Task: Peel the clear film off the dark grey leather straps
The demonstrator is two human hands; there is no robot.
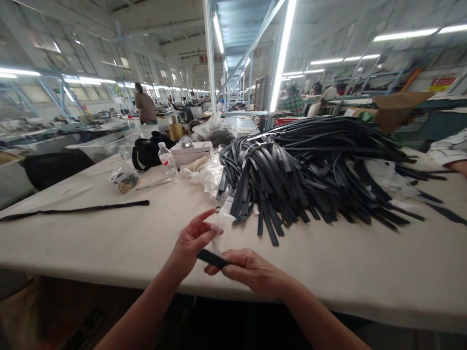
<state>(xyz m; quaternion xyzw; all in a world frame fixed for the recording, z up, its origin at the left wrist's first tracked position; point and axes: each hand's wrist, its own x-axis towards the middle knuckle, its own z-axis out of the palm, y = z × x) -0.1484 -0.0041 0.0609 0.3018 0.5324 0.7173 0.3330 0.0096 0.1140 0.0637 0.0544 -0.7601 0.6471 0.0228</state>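
— While the wide pale table (109, 238) was taken up largely by the heap of black straps (314, 170), what was seen at its near edge?

— Both forearms were stretched forward from below, and the hands were brought together just over the table's front edge. A short black strap piece (212, 258) was gripped by the right hand (251, 272), fingers curled over it and thumb pressed along its top. Its free end was pointed toward the left hand (191, 243), by which a small strip of white backing (218, 236) was pinched between thumb and fingers, the forefinger being raised and extended.

— And what was laid between the hands and the heap?

— Bare tabletop, for the most part; the nearest strap ends were fanned out just beyond the hands, well apart from them. A long thin black cord (73, 210) was stretched out far to the left. Crumpled clear plastic (206, 172) was piled beside the heap, with a white box (191, 150) behind it, a black bag (149, 150) further left, a water bottle (168, 159) stood upright, and a small clear packet (124, 177) set nearest the cord.
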